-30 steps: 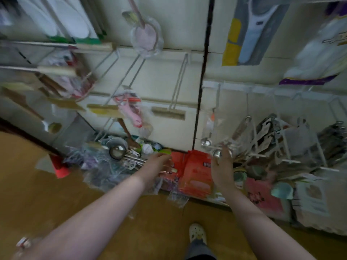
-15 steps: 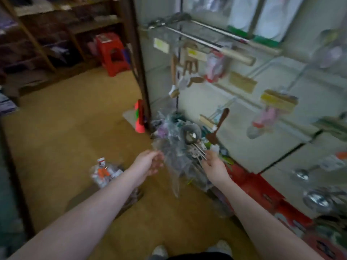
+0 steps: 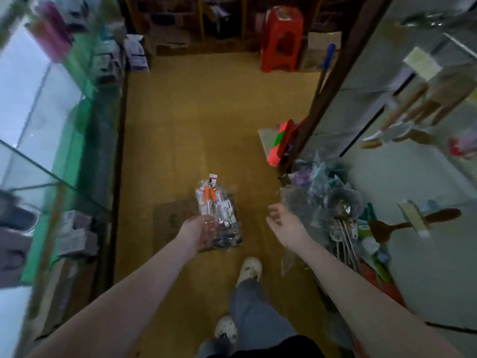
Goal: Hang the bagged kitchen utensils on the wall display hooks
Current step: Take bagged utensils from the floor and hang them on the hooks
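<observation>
Glossy clear plastic bags (image 3: 216, 210), shiny metal ladles (image 3: 344, 210), wooden spatula (image 3: 382, 229)

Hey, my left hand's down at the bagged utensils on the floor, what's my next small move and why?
Probably close the left hand round the bagged utensils and lift. It is at the bundle lying on the floor, though a firm grip cannot be made out; the right hand hangs open and empty.
</observation>
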